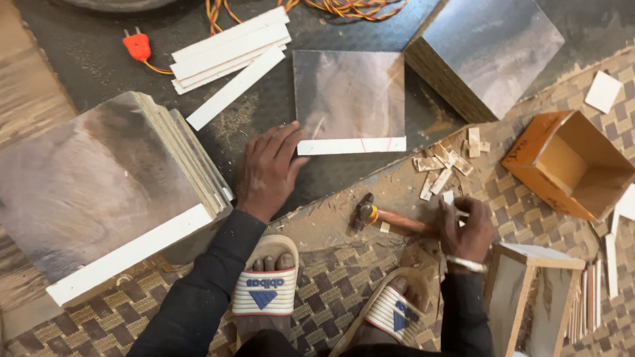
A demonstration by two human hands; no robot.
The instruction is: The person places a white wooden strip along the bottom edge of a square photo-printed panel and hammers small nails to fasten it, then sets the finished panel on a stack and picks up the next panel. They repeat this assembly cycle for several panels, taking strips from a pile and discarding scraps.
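Left hand (268, 170), fingers spread, steadies the strip (351, 145) on the board (348, 94); right hand (466, 228) grips the hammer (390, 217), perhaps pinching a nail; nothing looks nailed yet.

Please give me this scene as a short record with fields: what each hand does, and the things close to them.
left hand: flat on the dark floor, fingertips at the end of the white strip
white strip: lies along the near edge of the square board
right hand: holds the hammer by its wooden handle
hammer: head low over the floor, pointing left
small wood pieces: a loose pile beyond the right hand
cardboard box: open, on its side, at the right
stack of boards: left of the left hand
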